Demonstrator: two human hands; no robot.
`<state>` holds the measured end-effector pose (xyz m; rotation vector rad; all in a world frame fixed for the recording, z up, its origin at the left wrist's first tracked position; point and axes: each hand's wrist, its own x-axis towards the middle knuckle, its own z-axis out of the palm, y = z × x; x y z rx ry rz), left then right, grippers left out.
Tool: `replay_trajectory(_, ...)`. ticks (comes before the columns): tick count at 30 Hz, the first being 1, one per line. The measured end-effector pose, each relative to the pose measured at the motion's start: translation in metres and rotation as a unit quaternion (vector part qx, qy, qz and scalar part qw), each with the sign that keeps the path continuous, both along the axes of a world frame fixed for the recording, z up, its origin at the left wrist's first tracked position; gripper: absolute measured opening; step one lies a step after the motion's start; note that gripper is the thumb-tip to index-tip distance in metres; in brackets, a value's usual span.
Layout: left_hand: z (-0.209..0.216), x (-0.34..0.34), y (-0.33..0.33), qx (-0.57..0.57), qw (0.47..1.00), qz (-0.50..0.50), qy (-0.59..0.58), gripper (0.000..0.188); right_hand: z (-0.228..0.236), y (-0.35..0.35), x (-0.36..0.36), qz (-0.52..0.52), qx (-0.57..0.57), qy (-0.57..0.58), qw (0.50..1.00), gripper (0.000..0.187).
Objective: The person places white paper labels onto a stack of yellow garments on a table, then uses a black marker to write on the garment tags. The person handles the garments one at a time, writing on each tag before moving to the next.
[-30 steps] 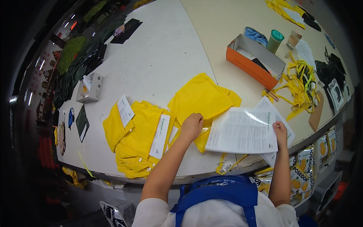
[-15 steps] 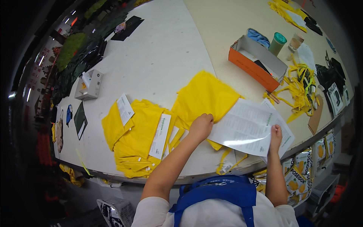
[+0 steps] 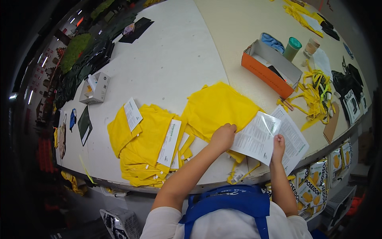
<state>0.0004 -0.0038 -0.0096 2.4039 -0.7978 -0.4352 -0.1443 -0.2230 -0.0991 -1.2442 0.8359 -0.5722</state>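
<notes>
A yellow cloth piece [image 3: 223, 107] with a frayed far edge lies in front of me. My left hand [image 3: 223, 138] is closed on its near edge. In my right hand [image 3: 277, 149] is the right edge of a white printed sheet [image 3: 254, 139], pinched between thumb and fingers. The sheet's left end runs up to the yellow cloth and goes out of sight there; I cannot tell whether it is inside or beneath. A second printed sheet [image 3: 293, 137] lies on the table behind my right hand. To the left is a pile of folded yellow cloth pieces [image 3: 145, 139] with white printed cards [image 3: 169, 142].
An orange-sided box [image 3: 264, 71] stands at the far right beside a green-lidded cup [image 3: 293, 47]. Yellow strips [image 3: 316, 93] lie tangled near it. A small white box [image 3: 95, 88] stands on the left. Printed yellow-and-white packages [image 3: 312, 191] sit below the table edge.
My right hand has moved left with the sheet, uncovering more of the second sheet. My left hand has shifted slightly right, and the yellow cloth has spread rightward.
</notes>
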Motion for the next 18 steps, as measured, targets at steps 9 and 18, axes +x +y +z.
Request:
replay_trajectory(9,0.018,-0.002,0.015,-0.013,0.999,0.046,0.016,0.014,0.014,-0.042,-0.022,-0.014,-0.116,-0.008,0.993,0.015)
replay_trajectory(18,0.023,-0.032,-0.009,-0.024,0.999,-0.024,0.003,0.012,0.008,0.062,0.009,0.056,0.142,-0.024,0.988,0.015)
